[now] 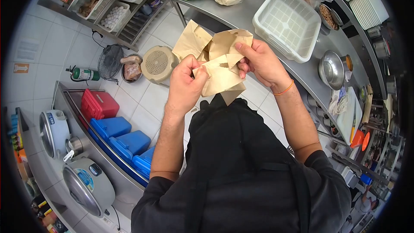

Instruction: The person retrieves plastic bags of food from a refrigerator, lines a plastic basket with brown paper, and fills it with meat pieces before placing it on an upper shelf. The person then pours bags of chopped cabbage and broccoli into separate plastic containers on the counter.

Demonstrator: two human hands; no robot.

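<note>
At the far left, two white rice cookers with metal lids (88, 185) stand on a steel counter (125, 200). A green fire extinguisher (84, 74) is against the white tiled wall, and just below it in view sits a red lidded plastic bin (99, 103). Lidded blue plastic bins (131, 140) line up from the red one toward the apron. Above the bins, a dark round fan (111, 62) stands on the tiled floor, near a steel rack that bears white trays of pale eggs (114, 16). A beige round stool with a perforated top (159, 63) comes next, just beside the paper.

The left hand (188, 80) is curled tight, thumb and fingers grasping the near left edge of creased tan-brown paper with folded flaps (222, 77). This paper is held up between both hands, in front of the black apron (228, 146); whether it is one piece or several, I cannot tell. The right hand (261, 62), with an orange band (283, 87) at its wrist, pinches the paper's right side between thumb and fingers.

Farther right, a white plastic crate with a grid base (261, 17) rests on a steel worktable, then a round shiny metal bowl (331, 70), a white cutting board (348, 114) and stacked white dishes (368, 11).
</note>
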